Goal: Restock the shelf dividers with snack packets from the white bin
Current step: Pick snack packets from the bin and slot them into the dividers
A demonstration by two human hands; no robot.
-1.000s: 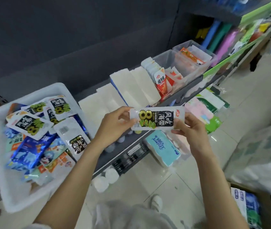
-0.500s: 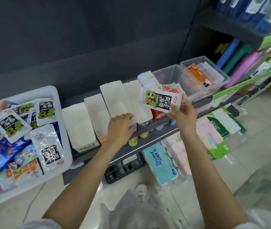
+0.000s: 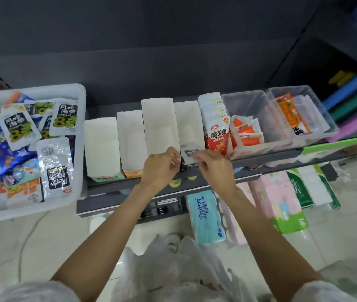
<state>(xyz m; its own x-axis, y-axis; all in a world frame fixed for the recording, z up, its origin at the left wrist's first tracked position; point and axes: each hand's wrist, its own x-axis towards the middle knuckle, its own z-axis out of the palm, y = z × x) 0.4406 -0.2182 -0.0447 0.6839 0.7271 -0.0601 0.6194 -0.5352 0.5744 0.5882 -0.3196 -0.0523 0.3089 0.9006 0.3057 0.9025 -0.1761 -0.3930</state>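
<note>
Both hands, the left hand (image 3: 159, 165) and right hand (image 3: 213, 163), pinch a thin clear-backed foil snack packet (image 3: 189, 151) at the near end of a white cardboard divider (image 3: 187, 118); light, floppy, slippery, best held by its edges

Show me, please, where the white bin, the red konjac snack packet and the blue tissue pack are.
white bin (image 3: 79, 136): head view, on its bare right wall.
red konjac snack packet (image 3: 218, 137): head view, on its printed front face.
blue tissue pack (image 3: 204, 216): head view, on its wrapper's middle, below the shelf.
</note>
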